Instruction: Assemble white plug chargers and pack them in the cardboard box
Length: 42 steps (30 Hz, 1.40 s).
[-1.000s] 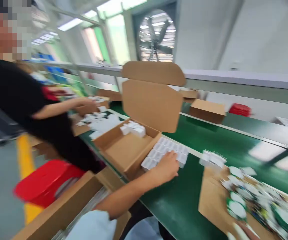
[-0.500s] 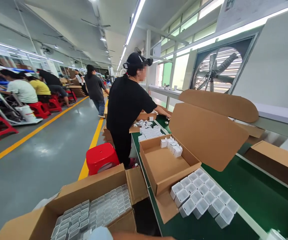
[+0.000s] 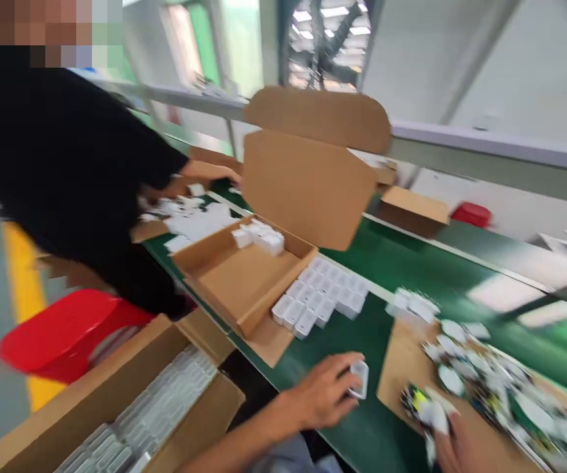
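Head view, the only one; my left hand (image 3: 330,391) is curled round one translucent white case (image 3: 360,380), thumb and fingers pinching it by the near side, just above or on the desk (image 3: 372,328), blur keeps me from telling which; the case sits left of the cardboard sheet (image 3: 395,361), apart from the block of similar cases (image 3: 320,292) beside the shallow carton (image 3: 236,282); more of the same lie in the deep carton (image 3: 204,414) to my left; I judge the case thin plastic, very light, fairly stiff, smooth enough to slip from a dry pinch; best hold is likely low on two opposite outer walls, rim left free, squeeze kept mild so the walls don't bow; my right hand (image 3: 453,441) is bent over the sheet's near edge, fingers seemingly pinching a small circuit part (image 3: 414,401), dark with a yellow patch; a white bit (image 3: 435,415) at the fingers, part of the piece or a finger cover, cannot tell; the part looks light but the more fragile of the two, probably with bendable leads; safer taken by its edges, off the components; heap of parts (image 3: 502,387) lies just beyond, loosely tangled.
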### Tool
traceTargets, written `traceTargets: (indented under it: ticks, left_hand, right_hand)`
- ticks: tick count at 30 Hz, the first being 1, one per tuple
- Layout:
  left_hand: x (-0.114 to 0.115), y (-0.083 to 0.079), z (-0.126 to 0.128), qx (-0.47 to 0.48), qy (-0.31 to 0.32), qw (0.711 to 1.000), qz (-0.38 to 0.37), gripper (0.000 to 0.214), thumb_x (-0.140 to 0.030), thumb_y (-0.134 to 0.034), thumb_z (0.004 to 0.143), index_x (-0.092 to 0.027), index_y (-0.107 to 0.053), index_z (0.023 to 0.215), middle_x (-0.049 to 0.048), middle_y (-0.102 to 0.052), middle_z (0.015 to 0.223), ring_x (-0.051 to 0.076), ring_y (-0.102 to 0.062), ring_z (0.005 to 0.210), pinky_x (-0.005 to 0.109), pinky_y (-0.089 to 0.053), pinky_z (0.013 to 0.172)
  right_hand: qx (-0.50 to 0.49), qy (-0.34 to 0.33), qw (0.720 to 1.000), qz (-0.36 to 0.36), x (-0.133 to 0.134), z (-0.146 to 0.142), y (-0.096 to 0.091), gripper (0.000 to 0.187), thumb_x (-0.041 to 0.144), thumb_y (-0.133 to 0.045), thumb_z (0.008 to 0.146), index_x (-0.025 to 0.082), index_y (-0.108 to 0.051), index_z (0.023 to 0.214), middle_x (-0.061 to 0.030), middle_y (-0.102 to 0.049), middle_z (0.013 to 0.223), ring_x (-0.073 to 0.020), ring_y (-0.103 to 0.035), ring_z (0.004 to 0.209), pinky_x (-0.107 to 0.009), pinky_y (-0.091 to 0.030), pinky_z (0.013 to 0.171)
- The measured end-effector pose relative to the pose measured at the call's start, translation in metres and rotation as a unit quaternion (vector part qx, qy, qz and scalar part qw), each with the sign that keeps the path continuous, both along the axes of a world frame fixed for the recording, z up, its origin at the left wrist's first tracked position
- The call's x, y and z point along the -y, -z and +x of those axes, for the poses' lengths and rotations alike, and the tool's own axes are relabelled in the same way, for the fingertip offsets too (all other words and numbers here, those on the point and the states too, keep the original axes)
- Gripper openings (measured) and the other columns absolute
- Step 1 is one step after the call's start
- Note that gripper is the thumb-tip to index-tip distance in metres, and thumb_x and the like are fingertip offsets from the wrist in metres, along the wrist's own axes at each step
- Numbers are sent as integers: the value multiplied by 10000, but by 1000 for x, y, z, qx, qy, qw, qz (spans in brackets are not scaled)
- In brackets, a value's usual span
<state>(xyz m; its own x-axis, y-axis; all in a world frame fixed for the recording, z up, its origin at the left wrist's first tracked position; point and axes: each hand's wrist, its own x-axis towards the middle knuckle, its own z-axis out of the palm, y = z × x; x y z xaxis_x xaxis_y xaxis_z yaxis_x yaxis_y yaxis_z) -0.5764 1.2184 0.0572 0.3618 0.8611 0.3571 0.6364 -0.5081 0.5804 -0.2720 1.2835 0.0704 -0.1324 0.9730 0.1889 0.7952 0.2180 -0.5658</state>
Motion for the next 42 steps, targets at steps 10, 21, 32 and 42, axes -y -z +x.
traceTargets:
  ticks: [10, 21, 32, 42]
  left_hand:
    - [-3, 9, -5, 72, 8, 997, -39, 713, -224, -587, 1033, -360, -249, 1647, 123, -481, 1630, 302, -529, 1493, 497, -489, 1233]
    - [-5, 2, -5, 111, -7, 985, -135, 800, -347, -728, 964, -320, -300, 1639, 126, -528, 1611, 327, -551, 1465, 520, -485, 1217]
    - [-3, 9, 4, 144, 4, 989, -19, 807, -120, -636, 964, -332, -284, 1658, 106, -611, 1532, 296, -554, 1410, 517, -497, 1167]
    - [-3, 7, 2, 132, 12, 991, -1, 808, -64, -620, 922, -293, -327, 1640, 113, -629, 1504, 295, -563, 1379, 501, -521, 1145]
  right_hand:
    - [49, -26, 998, 27, 52, 13, 6, 572, 414, -568, 1013, 196, -486, 1535, -150, -675, 1352, -305, -628, 1287, -500, -563, 1068]
    - [-45, -17, 997, 60, 53, -15, -13, 515, 374, -625, 981, 195, -557, 1459, -121, -726, 1184, -269, -713, 1085, -449, -620, 963]
    - [36, -196, 959, 203, 69, -67, -54, 712, 45, -571, 975, 218, -371, 1636, -156, -696, 1291, -317, -637, 1186, -528, -608, 952]
    - [81, -221, 959, 159, 67, -69, -54, 797, 39, -554, 935, 175, -277, 1670, -171, -653, 1288, -336, -584, 1174, -545, -600, 949]
